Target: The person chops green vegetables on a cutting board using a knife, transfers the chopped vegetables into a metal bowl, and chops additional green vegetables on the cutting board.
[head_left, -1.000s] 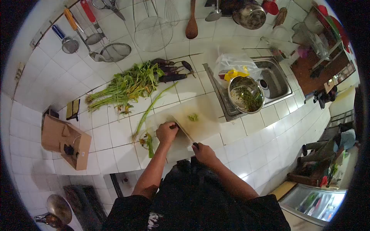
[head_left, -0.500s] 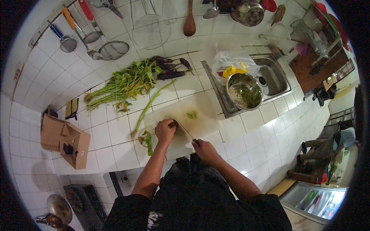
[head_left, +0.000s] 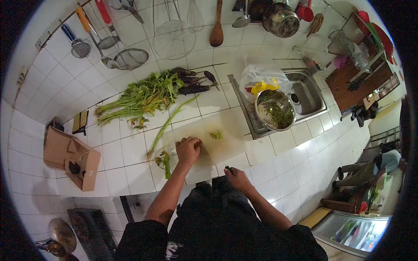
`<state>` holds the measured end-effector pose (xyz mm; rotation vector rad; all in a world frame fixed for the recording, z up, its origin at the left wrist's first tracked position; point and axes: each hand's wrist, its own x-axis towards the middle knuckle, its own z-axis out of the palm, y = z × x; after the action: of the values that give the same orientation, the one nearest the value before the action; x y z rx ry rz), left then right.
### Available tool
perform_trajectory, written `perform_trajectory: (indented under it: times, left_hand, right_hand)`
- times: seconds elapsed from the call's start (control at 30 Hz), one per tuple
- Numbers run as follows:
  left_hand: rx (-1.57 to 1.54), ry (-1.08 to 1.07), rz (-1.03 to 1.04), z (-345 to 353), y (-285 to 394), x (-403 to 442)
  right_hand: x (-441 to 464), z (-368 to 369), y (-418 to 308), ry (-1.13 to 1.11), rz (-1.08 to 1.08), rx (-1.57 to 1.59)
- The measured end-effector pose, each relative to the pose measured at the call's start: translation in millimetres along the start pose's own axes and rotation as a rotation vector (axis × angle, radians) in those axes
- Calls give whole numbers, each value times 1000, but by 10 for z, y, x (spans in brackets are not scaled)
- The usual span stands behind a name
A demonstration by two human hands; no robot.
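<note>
My left hand (head_left: 188, 151) rests on a pale cutting board (head_left: 233, 124), fingers curled down and pressed together; whatever is under them is hidden. Near the board's front edge, my right hand (head_left: 237, 178) is closed around the dark handle of a knife (head_left: 228, 169), whose blade I cannot make out now. A small heap of chopped green pieces (head_left: 216, 135) sits on the board, right of my left hand. Left of the board lie a long green stalk (head_left: 167, 124) and some leafy trimmings (head_left: 165, 163).
Behind the board are leafy greens (head_left: 143, 95) and dark purple eggplants (head_left: 191, 87). A steel bowl (head_left: 266, 124) with chopped greens stands by the sink (head_left: 320, 93), beside a plastic bag (head_left: 265, 74). A cardboard box (head_left: 89, 167) sits left. Another person (head_left: 370, 169) is at far right.
My right hand has moved slightly down and right, away from my left hand, with the knife. The knife's blade showed beside my left hand earlier. The whole view has shifted a little.
</note>
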<state>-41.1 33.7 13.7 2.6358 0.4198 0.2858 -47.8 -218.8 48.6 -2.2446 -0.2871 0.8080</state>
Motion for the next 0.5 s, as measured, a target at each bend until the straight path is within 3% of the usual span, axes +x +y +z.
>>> perform_trajectory:
  times: [0.5]
  left_hand:
    - [-74, 62, -75, 156, 1, 37]
  right_hand:
    - [40, 30, 71, -2, -42, -102]
